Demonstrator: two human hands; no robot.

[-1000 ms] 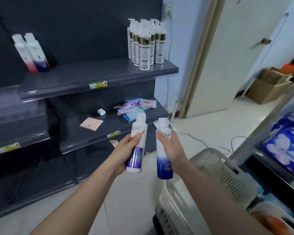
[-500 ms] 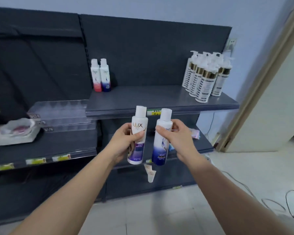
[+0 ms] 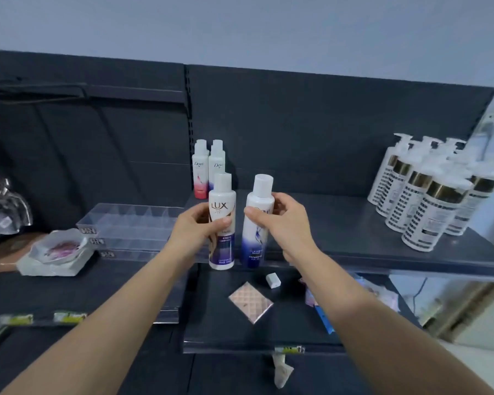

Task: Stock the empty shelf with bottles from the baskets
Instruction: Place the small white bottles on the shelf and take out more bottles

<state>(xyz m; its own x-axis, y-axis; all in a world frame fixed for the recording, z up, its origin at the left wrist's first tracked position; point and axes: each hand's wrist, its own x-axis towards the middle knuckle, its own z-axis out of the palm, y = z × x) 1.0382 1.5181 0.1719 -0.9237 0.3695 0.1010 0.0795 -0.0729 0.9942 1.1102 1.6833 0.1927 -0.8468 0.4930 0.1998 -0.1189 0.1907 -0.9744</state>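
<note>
Carrying step: left hand [image 3: 196, 228] grips Lux [image 3: 222, 223], right hand [image 3: 283, 220] grips Dove [image 3: 256, 223] — next, stand both on shelf [image 3: 340, 223] beside the pair [image 3: 208, 166].

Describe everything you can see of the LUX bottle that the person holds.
The LUX bottle is slim and white, plastic by its look, with a tall white cap, closed. Its front reads LUX in gold-brown letters above a purple label band. It is upright, gripped round the middle by the left hand, in front of the upper shelf edge, a narrow gap from the Dove bottle.
</note>
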